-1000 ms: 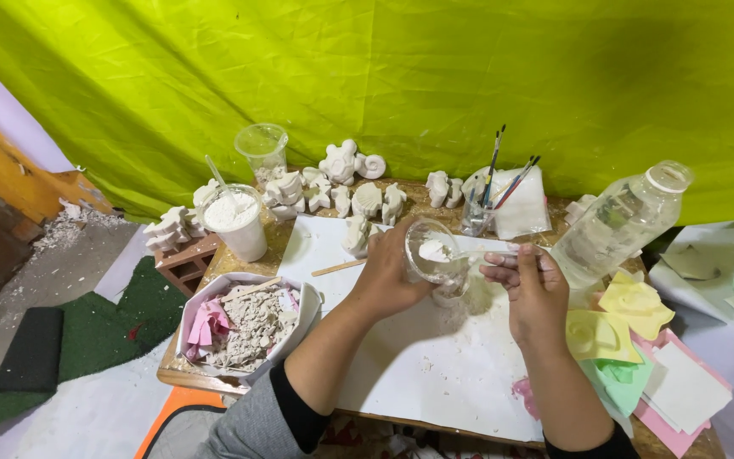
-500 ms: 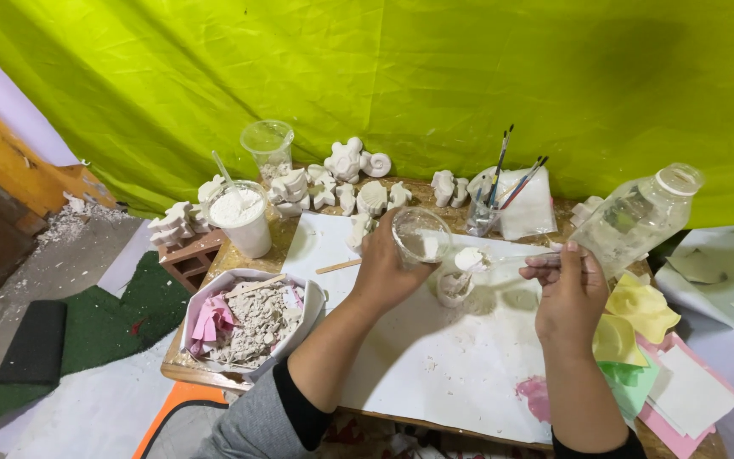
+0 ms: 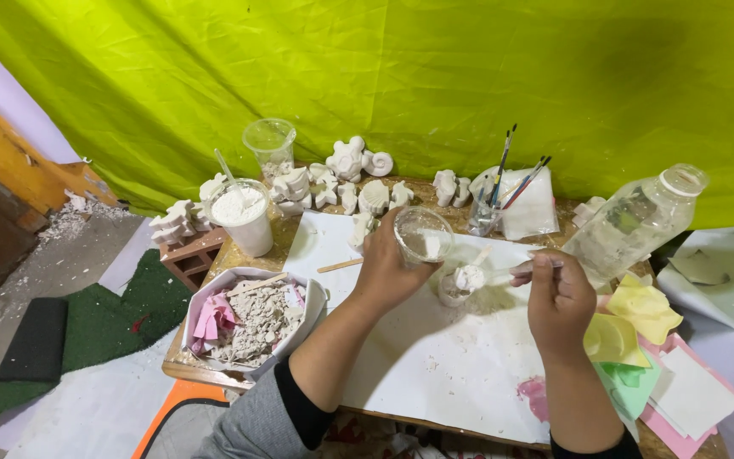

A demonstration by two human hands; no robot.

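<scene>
My left hand (image 3: 388, 268) grips a clear plastic cup (image 3: 423, 235) smeared with white plaster, held just above the white paper sheet (image 3: 435, 357) on the table. My right hand (image 3: 558, 293) holds a clear plastic spoon (image 3: 494, 274) with a lump of white plaster on its bowl, over a small mould (image 3: 454, 289) that sits on the paper just right of the cup. The spoon's bowl is outside the cup, below its rim.
A white tub of powder (image 3: 244, 217), an empty clear cup (image 3: 271, 146), several white plaster figures (image 3: 346, 183) and a jar of brushes (image 3: 490, 208) line the back. A tilted plastic bottle (image 3: 635, 225) is at right, coloured sheets (image 3: 639, 340) beside it, a tray of rubble (image 3: 252, 314) at left.
The spoon has come out of the cup and moved down to the right over the small mould. My left hand has lifted the cup slightly away.
</scene>
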